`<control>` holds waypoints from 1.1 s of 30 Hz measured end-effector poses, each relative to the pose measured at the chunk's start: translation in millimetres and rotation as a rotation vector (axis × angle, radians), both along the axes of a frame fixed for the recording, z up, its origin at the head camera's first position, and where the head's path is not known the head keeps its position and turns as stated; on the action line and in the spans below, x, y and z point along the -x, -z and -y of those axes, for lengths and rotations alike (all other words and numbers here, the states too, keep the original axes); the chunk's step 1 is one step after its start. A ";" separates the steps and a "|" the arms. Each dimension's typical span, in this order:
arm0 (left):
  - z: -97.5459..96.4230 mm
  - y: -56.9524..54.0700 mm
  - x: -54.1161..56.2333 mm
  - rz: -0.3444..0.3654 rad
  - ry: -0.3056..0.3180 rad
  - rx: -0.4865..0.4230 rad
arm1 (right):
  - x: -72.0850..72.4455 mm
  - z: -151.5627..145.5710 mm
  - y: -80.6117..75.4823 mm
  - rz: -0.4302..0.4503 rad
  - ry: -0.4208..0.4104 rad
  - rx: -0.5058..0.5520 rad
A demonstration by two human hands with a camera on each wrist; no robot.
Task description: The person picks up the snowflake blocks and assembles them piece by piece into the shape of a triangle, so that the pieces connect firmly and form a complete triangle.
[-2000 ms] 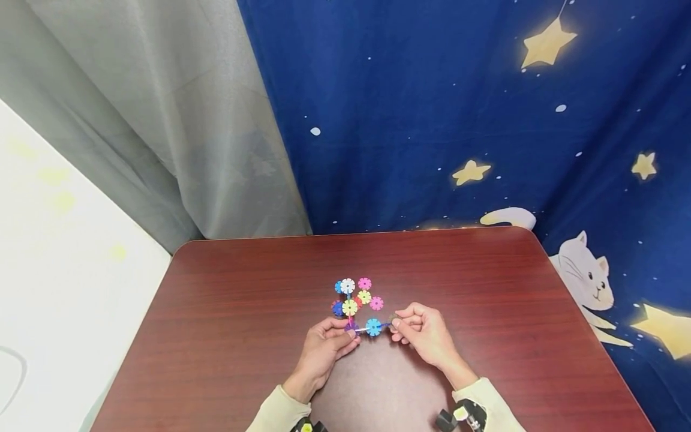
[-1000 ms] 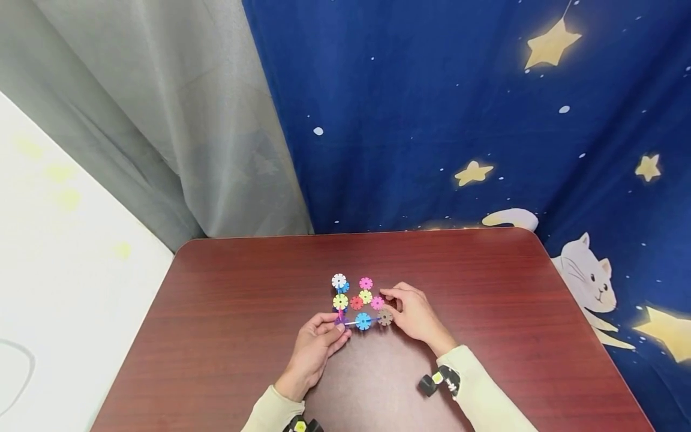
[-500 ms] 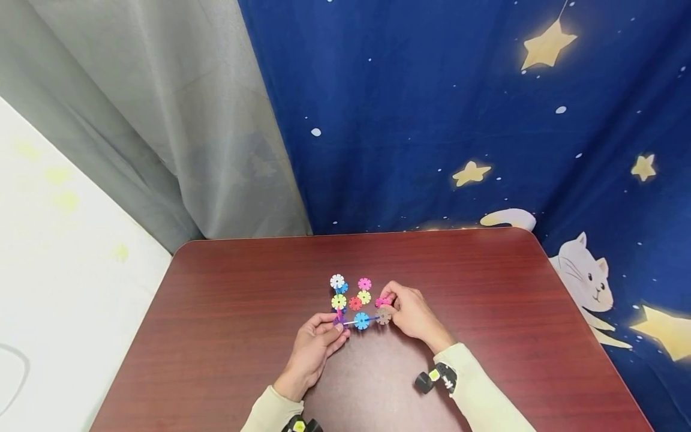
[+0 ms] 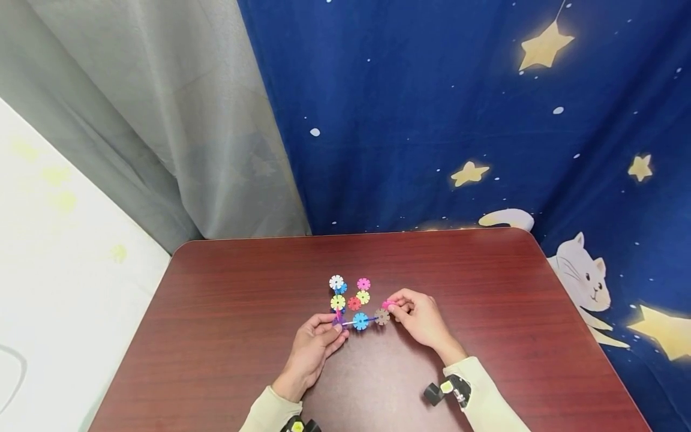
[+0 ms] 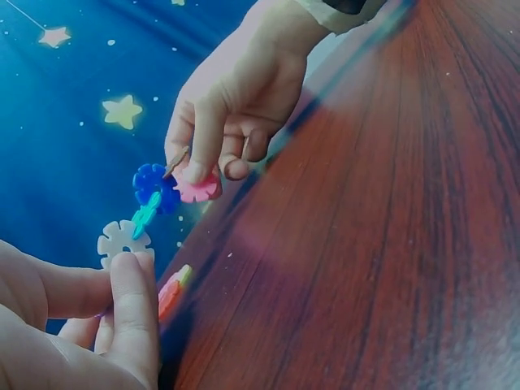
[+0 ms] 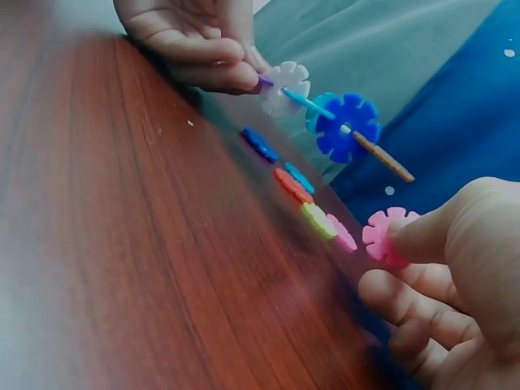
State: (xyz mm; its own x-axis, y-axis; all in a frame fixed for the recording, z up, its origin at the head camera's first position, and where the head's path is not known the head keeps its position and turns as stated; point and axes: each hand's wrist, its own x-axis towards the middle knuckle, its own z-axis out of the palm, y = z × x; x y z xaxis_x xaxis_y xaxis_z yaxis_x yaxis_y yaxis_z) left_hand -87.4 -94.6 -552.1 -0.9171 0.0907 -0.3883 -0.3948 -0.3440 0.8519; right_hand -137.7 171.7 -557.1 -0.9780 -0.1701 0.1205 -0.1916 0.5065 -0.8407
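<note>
My left hand (image 4: 312, 355) pinches a chain of interlocking snowflake discs at its purple disc, partly hidden by the fingers. From there a white disc (image 6: 286, 89), a light blue disc (image 4: 360, 321), a dark blue disc (image 6: 348, 128) and a brown disc (image 4: 382, 316) run rightward, raised off the table. Another arm of the chain, with a yellow-green disc (image 4: 338, 302) and a white end disc (image 4: 336, 282), points away from me. Between thumb and fingers, my right hand (image 4: 423, 318) pinches a loose pink disc (image 6: 382, 236), close beside the brown end disc and apart from it in the right wrist view.
Loose discs lie flat on the dark red wooden table (image 4: 243, 312): a red one (image 4: 354, 303), a yellow-green one (image 4: 363, 297), another pink one (image 4: 364, 284), a blue one (image 6: 300, 177) and a dark blue one (image 6: 260, 145). Curtains (image 4: 405, 120) hang behind the table.
The right hand let go of the brown disc at the chain's end, picked up a pink disc from the table and brought it beside the brown one. The left hand shifted slightly left with the chain.
</note>
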 end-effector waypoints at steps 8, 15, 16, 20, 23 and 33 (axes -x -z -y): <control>4.0 -2.7 -0.9 -0.002 -0.004 -0.004 | -14.1 -9.5 -3.8 -0.020 -0.012 0.097; 4.2 -2.9 0.0 0.004 0.000 -0.012 | -25.3 -10.2 -11.8 0.042 -0.055 0.196; 4.0 -3.1 -0.1 0.004 0.003 -0.013 | -26.3 -9.9 -12.6 0.045 -0.059 0.201; 3.7 -3.7 -0.4 0.008 0.012 -0.012 | -27.9 -8.9 -12.8 0.040 -0.061 0.223; 3.7 -3.9 -0.8 0.009 0.023 -0.009 | -27.9 -8.7 -11.9 0.031 -0.052 0.242; 6.2 -1.6 -2.9 0.000 0.039 -0.010 | -31.9 -3.7 -5.7 0.005 -0.073 0.259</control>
